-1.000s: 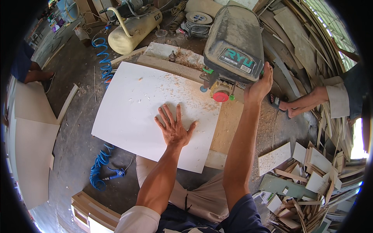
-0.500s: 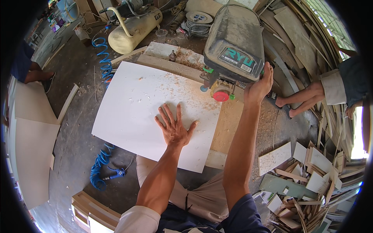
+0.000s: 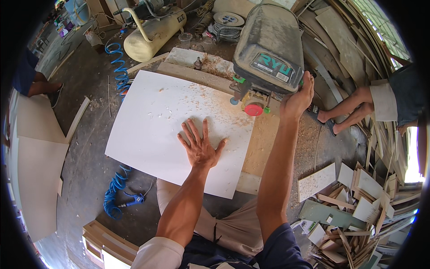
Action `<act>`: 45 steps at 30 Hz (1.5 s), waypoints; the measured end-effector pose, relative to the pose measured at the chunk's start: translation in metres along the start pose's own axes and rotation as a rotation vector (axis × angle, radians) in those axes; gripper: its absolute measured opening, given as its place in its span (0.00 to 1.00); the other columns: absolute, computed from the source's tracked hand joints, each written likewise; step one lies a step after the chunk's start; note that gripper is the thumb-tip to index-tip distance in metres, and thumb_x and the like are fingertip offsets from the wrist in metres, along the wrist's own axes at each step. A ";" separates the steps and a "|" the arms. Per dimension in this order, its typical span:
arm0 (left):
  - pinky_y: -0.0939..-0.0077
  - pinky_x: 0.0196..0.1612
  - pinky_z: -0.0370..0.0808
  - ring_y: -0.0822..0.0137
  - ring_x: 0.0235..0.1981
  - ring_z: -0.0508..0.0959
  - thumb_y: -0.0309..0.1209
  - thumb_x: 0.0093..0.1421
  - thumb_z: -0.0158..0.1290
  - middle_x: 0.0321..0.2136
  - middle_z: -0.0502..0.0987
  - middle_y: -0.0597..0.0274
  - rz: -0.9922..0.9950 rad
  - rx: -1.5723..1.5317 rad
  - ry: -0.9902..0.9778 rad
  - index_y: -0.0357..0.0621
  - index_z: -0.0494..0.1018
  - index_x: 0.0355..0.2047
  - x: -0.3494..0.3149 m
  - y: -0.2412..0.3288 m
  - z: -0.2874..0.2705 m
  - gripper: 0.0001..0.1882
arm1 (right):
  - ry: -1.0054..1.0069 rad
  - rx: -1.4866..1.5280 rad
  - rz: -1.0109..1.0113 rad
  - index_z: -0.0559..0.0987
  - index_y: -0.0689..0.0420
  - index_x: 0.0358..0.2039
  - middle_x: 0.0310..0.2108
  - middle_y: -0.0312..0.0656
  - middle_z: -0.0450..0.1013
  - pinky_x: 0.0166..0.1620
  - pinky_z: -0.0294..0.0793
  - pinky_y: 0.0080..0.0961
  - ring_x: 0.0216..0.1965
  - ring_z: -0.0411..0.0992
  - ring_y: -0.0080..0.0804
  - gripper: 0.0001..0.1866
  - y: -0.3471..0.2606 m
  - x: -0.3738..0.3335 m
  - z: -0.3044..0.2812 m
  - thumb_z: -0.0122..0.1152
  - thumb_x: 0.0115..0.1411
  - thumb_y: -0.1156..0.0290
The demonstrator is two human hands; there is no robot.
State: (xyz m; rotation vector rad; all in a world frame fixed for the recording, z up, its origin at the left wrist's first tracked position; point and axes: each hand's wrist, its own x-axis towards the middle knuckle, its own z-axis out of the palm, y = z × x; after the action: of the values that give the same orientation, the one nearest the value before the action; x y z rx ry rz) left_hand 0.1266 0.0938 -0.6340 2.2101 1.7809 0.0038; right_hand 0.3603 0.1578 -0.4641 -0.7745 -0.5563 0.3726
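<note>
A white board (image 3: 143, 130) lies tilted to the view on a wooden base (image 3: 264, 143), with wood shavings strewn over its far right part. Flat on the board, fingers spread, rests my left hand (image 3: 200, 145). Over the board's far right corner stands a dusty dark drill press (image 3: 264, 40) with a red round knob (image 3: 254, 110) and small green parts. My right hand (image 3: 298, 96) is closed at the right side of the press head, round its feed handle, which the fingers mostly hide. The drill bit's tip is not visible.
A cream air compressor (image 3: 154, 38) and a cable reel (image 3: 228, 20) stand behind. Blue coiled air hose (image 3: 115, 193) with a blow gun lies left. Wood offcuts (image 3: 358, 210) pile up at right. Another person's legs (image 3: 354, 110) are at right; someone else's foot (image 3: 54, 95) shows at left.
Almost nothing differs. The view has shifted very slightly, and both hands keep their places.
</note>
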 end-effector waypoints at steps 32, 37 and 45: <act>0.29 0.70 0.24 0.38 0.75 0.23 0.74 0.60 0.41 0.75 0.25 0.38 0.005 -0.030 0.012 0.58 0.35 0.77 0.001 0.000 0.004 0.56 | -0.019 0.012 -0.014 0.73 0.54 0.32 0.27 0.29 0.69 0.31 0.58 0.13 0.24 0.57 0.11 0.10 0.003 -0.001 -0.009 0.57 0.72 0.66; 0.30 0.70 0.25 0.38 0.75 0.24 0.74 0.60 0.40 0.75 0.26 0.38 0.006 -0.016 0.028 0.58 0.35 0.77 0.001 -0.004 0.007 0.56 | -0.030 0.025 -0.018 0.73 0.54 0.32 0.27 0.28 0.69 0.31 0.58 0.12 0.23 0.57 0.11 0.10 0.008 -0.003 -0.011 0.56 0.72 0.66; 0.29 0.70 0.25 0.38 0.75 0.23 0.73 0.61 0.42 0.75 0.25 0.38 0.013 -0.035 0.041 0.58 0.36 0.77 0.001 -0.003 0.008 0.55 | -0.034 0.028 -0.019 0.73 0.54 0.33 0.29 0.29 0.69 0.34 0.60 0.13 0.27 0.60 0.12 0.10 0.008 -0.004 -0.013 0.56 0.72 0.65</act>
State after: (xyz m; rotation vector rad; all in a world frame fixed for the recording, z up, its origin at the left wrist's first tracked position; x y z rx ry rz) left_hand 0.1257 0.0936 -0.6429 2.2122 1.7738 0.0823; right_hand 0.3643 0.1539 -0.4784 -0.7369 -0.5889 0.3758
